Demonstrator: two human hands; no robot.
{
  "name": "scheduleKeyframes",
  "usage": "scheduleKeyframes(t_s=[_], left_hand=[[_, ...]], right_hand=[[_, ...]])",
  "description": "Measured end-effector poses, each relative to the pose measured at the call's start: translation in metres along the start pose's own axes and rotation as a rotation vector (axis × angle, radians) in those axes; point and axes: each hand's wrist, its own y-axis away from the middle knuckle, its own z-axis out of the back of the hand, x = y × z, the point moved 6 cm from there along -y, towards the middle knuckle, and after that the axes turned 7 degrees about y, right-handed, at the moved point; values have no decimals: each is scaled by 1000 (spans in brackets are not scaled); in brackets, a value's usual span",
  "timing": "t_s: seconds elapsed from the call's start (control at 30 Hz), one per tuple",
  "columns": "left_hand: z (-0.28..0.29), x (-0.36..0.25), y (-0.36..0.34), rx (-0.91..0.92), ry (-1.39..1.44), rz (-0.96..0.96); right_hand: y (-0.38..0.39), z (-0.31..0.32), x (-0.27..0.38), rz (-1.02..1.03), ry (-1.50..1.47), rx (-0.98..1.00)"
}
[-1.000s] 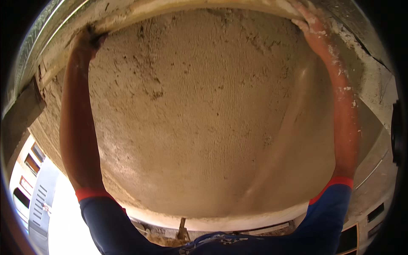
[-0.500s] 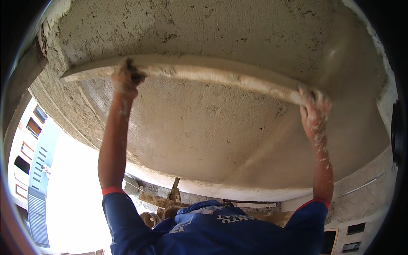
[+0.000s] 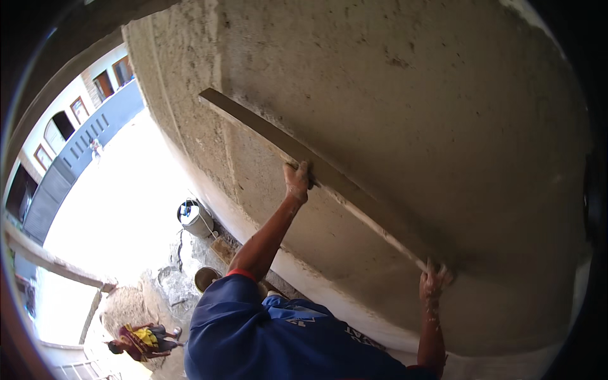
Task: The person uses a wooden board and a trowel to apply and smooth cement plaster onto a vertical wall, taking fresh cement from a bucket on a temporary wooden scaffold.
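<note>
A long straightedge board (image 3: 364, 199), caked with mortar, lies against a wall of wet grey plaster (image 3: 405, 114). It slants in the picture from upper left to lower right. Near its middle, my left hand (image 3: 297, 182) is closed around the lower edge, with something dark by the fingers. My right hand (image 3: 434, 282), spattered with plaster, grips the board's lower right end, its fingers bent over the edge. The plaster is rougher and pitted toward the left and smoother below the board.
On the ground at lower left stand a bucket (image 3: 197, 220) with a handle and a second round container (image 3: 206, 278). A person (image 3: 142, 339) in a dark red and yellow top is farther off. Beyond the bright yard runs a blue-grey fence (image 3: 104, 126). The wall ends at the left.
The view has turned, so the wall and board now slant. Both hands and the board sit lower in the picture and farther right. The bucket and the other person have come into view.
</note>
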Motion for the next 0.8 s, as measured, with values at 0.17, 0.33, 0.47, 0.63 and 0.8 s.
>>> scheduleKeyframes(t_s=[0.17, 0.33, 0.47, 0.63, 0.8], left_hand=[[72, 58, 59, -92, 8, 164], [116, 104, 124, -236, 30, 203], [146, 163, 202, -435, 117, 471], [172, 226, 284, -574, 257, 629], [209, 248, 343, -858, 405, 647]], right_hand=[[48, 23, 4, 131, -11, 130], [53, 46, -34, 306, -43, 299], [33, 92, -64, 514, 95, 226], [-20, 165, -42, 787, 158, 289], [-48, 205, -29, 949, 257, 194]])
